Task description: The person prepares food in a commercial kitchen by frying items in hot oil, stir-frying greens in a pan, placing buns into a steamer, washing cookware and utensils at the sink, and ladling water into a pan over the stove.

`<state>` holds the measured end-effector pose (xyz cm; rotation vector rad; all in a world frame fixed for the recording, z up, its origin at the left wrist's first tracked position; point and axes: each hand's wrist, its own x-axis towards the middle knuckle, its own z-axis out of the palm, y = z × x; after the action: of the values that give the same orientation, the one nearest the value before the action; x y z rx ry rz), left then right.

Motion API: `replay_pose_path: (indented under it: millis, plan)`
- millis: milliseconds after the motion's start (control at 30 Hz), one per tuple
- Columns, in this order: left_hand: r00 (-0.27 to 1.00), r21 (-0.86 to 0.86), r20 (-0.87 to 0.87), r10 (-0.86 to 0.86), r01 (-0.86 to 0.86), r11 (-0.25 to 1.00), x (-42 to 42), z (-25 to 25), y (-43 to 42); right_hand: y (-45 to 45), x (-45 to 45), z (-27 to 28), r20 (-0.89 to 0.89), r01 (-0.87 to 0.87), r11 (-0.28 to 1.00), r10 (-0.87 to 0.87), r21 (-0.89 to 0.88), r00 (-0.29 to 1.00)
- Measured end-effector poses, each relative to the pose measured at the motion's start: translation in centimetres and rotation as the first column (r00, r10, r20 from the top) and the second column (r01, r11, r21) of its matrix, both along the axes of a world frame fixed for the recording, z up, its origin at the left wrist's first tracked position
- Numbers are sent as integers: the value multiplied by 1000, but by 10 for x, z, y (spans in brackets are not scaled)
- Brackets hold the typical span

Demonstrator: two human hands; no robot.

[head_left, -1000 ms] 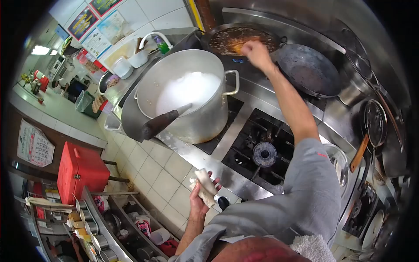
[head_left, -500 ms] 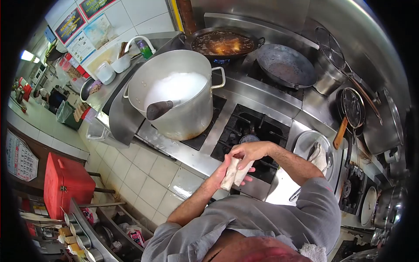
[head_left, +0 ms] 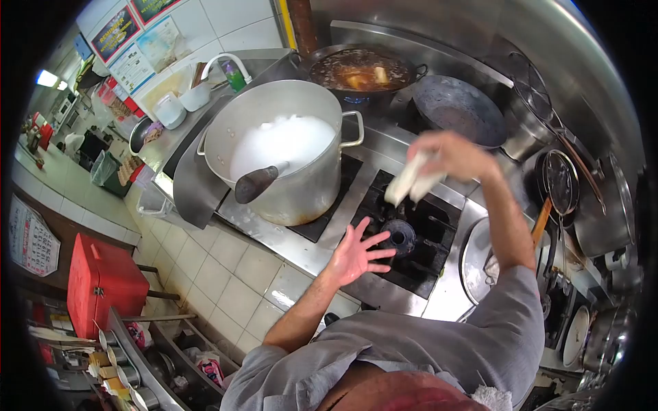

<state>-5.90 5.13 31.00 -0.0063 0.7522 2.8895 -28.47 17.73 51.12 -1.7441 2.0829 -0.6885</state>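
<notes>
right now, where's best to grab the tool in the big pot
Probably by its dark handle, from the near side, with the empty left hand: the thick grip juts out past the pot's near rim, while the metal part runs down inside.

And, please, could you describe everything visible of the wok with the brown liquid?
The wok is dark and metal-looking, with a loop handle at each side. It sits upright at the back of the stove, a blue flame beneath. Bubbly brown liquid holds golden food and one paler piece. The right hand is clear of it.
</notes>
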Motion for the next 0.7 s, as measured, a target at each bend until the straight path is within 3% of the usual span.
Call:
replay_pose_path:
  millis: [100, 133, 267, 400, 467, 500, 567, 600, 700]
  plan:
    - [995, -44, 67, 78, -76, 996, 39, -22, -11, -38, -56, 33, -198, 129, 967, -174, -218, 965]
    - [993, -45, 71, 96, -93, 995, 55, -29, -14, -60, -76, 35, -213, 167, 947, -229, -275, 950]
    - [868, -272, 239, 436, -371, 888, 131, -71, -23, -171, -150, 9, -157, 224, 919, -286, -325, 945]
    - [506, -556, 444, 739, -492, 670, 221, -95, -17, -265, -189, -46, -321, 114, 947, -214, -301, 923]
    - [293, -666, 510, 808, -460, 587, 269, -110, 0, -300, -199, -69, -331, 225, 949, -290, -223, 898]
    - [196, -682, 543, 817, -465, 565, 292, -120, 11, -312, -197, -77, -329, 196, 954, -266, -229, 906]
    - [27, -689, 597, 802, -495, 530, 330, -135, 39, -325, -194, -91, -265, 353, 912, -400, -207, 878]
    - [-42, -681, 623, 781, -521, 515, 345, -140, 54, -332, -197, -99, -263, 340, 917, -387, -208, 883]
    - [-144, -634, 702, 698, -573, 519, 373, -158, 90, -338, -200, -108, -288, 255, 943, -311, -216, 906]
